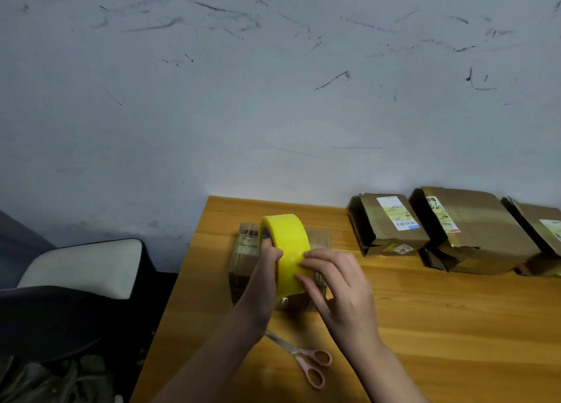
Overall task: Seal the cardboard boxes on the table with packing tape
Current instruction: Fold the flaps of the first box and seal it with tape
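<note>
Both hands [303, 278] on yellow tape roll [287, 245]

Tape roll [287, 248]: bright yellow, glossy. Table [425, 326]: honey-orange wood with fine darker grain. Box under the roll [246, 251]: dull brown cardboard, dark print near its far edge. Boxes at right [391, 223]: brown with olive-tinted bands, white and pale yellow labels. Scissors [309, 364]: pale pink handles, silver blades. Wall [273, 84]: grey-blue, streaked with black scuffs. Chair [82, 266]: cream cushion, black frame.
</note>
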### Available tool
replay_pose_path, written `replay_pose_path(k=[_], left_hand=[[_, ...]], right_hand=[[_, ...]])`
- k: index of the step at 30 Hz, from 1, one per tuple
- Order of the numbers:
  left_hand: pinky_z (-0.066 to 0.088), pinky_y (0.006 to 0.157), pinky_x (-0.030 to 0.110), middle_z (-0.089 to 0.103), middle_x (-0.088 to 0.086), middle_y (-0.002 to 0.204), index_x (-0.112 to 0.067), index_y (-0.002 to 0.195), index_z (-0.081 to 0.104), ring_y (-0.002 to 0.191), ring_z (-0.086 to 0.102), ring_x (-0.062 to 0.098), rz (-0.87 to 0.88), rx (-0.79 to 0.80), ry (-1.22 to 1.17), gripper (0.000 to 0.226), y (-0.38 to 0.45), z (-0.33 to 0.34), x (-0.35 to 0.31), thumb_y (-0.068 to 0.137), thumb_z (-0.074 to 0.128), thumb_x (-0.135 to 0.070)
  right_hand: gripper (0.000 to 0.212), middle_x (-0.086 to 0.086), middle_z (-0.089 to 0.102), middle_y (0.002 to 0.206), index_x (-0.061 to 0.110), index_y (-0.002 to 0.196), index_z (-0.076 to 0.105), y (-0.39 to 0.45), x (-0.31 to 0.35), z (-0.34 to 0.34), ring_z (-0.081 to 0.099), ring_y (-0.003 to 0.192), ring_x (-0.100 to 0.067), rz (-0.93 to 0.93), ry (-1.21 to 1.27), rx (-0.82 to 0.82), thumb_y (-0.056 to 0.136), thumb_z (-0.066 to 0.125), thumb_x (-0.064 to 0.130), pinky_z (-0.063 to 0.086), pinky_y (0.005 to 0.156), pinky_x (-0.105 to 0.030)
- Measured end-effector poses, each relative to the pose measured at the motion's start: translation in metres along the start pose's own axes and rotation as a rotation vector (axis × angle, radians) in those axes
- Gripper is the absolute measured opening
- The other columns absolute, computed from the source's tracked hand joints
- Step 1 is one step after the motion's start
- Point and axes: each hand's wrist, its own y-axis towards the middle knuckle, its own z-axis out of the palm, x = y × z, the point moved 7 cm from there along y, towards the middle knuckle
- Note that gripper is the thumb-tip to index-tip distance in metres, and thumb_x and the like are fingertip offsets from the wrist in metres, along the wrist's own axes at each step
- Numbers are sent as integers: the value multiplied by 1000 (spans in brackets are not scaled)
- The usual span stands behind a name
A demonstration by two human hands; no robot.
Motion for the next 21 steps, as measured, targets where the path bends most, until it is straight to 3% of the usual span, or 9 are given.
replay_pose_path(k=[5,8,10,13,21], left_hand=[[41,68,31,44,7,87,-17,95,42,76,45,15,-64,3,-10,32,3,-3,8,75,45,-42],[41,72,39,54,11,94,-9,103,56,84,51,20,-76,-12,46,39,2,-3,6,82,48,-40],[44,72,38,62,11,93,-10,100,65,84,57,21,-83,-58,50,29,2,-7,7,95,44,-30],[46,72,37,65,10,92,-19,92,68,83,60,22,-100,-116,44,31,0,-8,9,100,38,-24],[42,68,32,61,1,80,-21,84,62,76,55,15,-55,-211,58,30,-5,-8,2,100,37,-23]], right_hand=[[19,5,60,104,14,105,65,3,-3,4,53,98,-9,39,72,50,91,62,25,38,90,-13],[37,15,44,124,28,126,53,3,-16,8,45,119,-2,253,275,42,90,59,33,37,97,-13],[45,17,39,135,35,132,49,4,-16,10,40,129,-5,280,305,70,89,59,38,32,102,-10],[41,17,47,135,33,128,54,6,-12,9,43,124,-2,225,213,66,88,60,42,30,99,-7],[26,17,57,125,30,109,61,8,-7,1,51,117,-6,246,253,-44,86,63,42,34,95,-12]])
